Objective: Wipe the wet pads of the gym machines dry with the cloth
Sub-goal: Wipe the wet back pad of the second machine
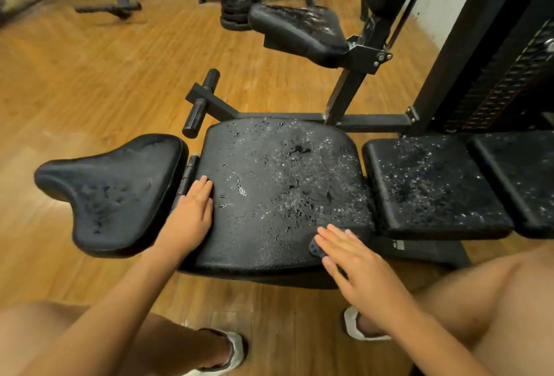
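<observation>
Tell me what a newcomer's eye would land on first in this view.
First, the big centre pad, black and speckled with water drops, thickest on its right half, with the equally wet right pad beside it. Next, the two bare hands: the left hand lies flat on the centre pad's left edge and the right hand hovers open at its near right corner. No cloth shows in either.
</observation>
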The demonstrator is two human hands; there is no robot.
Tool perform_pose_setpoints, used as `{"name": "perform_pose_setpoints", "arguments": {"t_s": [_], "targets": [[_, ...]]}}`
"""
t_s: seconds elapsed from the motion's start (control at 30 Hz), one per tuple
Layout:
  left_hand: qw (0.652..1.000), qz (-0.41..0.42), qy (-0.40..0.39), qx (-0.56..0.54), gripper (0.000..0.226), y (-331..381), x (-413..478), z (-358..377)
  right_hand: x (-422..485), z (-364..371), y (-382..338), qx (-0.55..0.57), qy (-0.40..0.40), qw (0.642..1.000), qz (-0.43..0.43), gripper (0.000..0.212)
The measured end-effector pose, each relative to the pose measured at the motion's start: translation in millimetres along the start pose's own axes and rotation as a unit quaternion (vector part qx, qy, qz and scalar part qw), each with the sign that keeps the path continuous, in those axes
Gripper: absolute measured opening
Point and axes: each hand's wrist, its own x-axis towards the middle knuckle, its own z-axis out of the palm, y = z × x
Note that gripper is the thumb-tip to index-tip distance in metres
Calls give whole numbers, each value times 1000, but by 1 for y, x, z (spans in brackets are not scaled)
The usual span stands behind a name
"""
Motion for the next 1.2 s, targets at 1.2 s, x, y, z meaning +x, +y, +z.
{"name": "perform_pose_setpoints", "arguments": {"t_s": [1.2], "targets": [[998, -44, 52, -5, 47, 6, -3, 5, 32, -21, 16, -27, 37, 971, 236, 44]]}}
